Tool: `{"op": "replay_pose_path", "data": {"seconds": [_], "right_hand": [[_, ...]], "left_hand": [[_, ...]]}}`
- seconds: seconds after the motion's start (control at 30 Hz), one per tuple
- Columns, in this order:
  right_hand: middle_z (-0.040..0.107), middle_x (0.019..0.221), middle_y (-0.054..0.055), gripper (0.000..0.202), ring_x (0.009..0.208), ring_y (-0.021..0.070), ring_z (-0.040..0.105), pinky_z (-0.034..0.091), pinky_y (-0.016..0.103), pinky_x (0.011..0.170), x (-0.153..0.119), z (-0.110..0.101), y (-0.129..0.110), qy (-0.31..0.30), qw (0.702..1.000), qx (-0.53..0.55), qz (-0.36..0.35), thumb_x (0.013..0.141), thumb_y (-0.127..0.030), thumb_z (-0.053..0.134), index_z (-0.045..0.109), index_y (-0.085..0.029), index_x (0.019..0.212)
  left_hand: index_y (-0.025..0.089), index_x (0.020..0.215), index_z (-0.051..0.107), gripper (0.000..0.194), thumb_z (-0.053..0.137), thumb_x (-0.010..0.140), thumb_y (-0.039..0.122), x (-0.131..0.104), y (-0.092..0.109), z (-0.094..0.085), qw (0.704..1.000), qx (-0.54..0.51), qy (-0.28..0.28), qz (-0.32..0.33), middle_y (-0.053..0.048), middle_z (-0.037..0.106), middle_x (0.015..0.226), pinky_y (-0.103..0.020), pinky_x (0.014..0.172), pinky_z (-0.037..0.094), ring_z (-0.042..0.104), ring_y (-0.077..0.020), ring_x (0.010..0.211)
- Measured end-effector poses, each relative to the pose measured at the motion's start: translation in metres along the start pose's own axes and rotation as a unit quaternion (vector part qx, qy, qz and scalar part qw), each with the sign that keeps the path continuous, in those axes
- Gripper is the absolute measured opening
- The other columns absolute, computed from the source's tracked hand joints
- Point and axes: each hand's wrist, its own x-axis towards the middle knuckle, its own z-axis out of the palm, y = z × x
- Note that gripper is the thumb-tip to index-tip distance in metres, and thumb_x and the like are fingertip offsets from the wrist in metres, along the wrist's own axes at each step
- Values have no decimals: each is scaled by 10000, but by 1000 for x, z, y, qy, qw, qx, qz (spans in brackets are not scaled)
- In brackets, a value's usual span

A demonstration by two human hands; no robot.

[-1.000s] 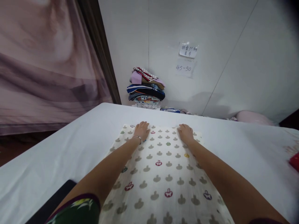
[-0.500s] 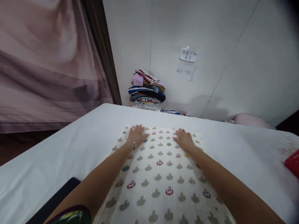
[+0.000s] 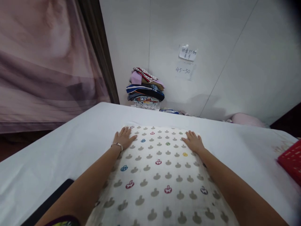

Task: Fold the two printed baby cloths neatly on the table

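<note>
Two bare hands are down on the printed cloth (image 3: pixel 162 169), and both look flat, palms under. The left hand (image 3: pixel 122 138), bracelet (image 3: pixel 118 144) at its wrist, lies over the far left corner area, fingers fanned and nearly straight. Across to the right, the right hand (image 3: pixel 194 142) sits by the far right edge, its fingers spread too, a little bent perhaps, and neither one pinches any fabric; it's all contact from above. The cloth itself runs from the middle of the white-covered surface (image 3: pixel 87 125) right down to the near side, its nearest end out of view. Now, the risk here! That fabric looks thin and loose, so if one palm drags harder than the other, the far edge could skew or ruck up. Press too heavily while sliding, and the white cover beneath might well creep along with it, wrinkling both layers. Watch those forearms as well, low over the long sides: a sleeve or elbow brushing the cloth could pull a side inward. On the near left, a dark flat object (image 3: pixel 50 201) lies close by the left arm, where a wide elbow might nudge it. The red item (image 3: pixel 291 160), far over on the right, looks safely apart.
</note>
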Motion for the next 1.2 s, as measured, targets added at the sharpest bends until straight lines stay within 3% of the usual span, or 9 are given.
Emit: {"op": "replay_pose_path", "data": {"seconds": [0.13,0.23,0.3,0.4,0.53,0.73,0.97,1.1,1.2], "right_hand": [[162,1493,69,652,1363,237,108,105,501,1068,-1,-7,-4,-6,1000,4,-1,872,-583,206,267,-199,1396],[183,1487,80,613,1362,233,120,124,487,1069,-18,-15,-5,3,1000,1,-6,889,-537,214,272,-195,1394],[169,1491,76,607,1367,223,95,115,473,1076,-41,-15,1,32,999,-11,-23,894,-512,213,256,-182,1401],[158,1494,64,636,1370,216,75,97,458,1087,-81,-1,15,56,997,-27,-52,884,-534,203,244,-178,1409],[198,1484,60,653,1363,231,120,144,476,1077,-109,16,27,38,999,-27,-20,869,-550,209,259,-179,1404],[185,1486,70,649,1362,234,129,160,488,1075,-123,4,19,9,1000,-24,-5,872,-516,205,275,-141,1397],[229,1474,46,638,1364,220,130,190,482,1074,-190,36,34,44,997,-17,-55,847,-523,252,304,-189,1388],[266,1458,77,598,1352,247,175,192,506,1068,-195,28,27,53,996,54,-49,842,-493,328,374,-177,1348],[367,1409,78,540,1321,256,265,224,460,1077,-203,7,30,47,971,236,-10,825,-485,412,480,-192,1273]], "left_hand": [[191,1412,228,762,176,807,651,2,2,-8,1000,-2,-19,2,-65,127,1503,-533,1070,142,71,-257,1377],[219,1393,280,700,210,823,618,-9,8,-21,1000,6,-18,-9,-70,159,1497,-537,1063,157,102,-269,1372],[214,1388,293,681,225,833,601,-29,9,-24,1000,21,17,-3,-69,166,1496,-512,1076,140,98,-263,1374],[198,1385,306,684,247,834,599,-71,6,-14,997,41,53,39,-65,186,1490,-453,1100,107,94,-238,1376],[191,1398,272,732,236,819,637,-104,4,0,999,10,2,46,-56,179,1491,-424,1106,111,106,-230,1375],[179,1376,306,702,258,828,614,-118,7,-13,999,-28,-20,39,-93,201,1483,-441,1099,145,140,-251,1367],[168,1368,330,704,279,827,616,-198,-5,-3,999,-31,10,18,-94,202,1482,-438,1111,122,90,-247,1375],[136,1373,308,704,294,837,593,-199,-4,-9,999,-39,-10,9,-119,181,1484,-449,1104,116,86,-262,1373],[106,1367,311,676,316,849,541,-205,-1,-13,999,-33,-20,7,-144,217,1472,-444,1093,147,149,-268,1362]]}}
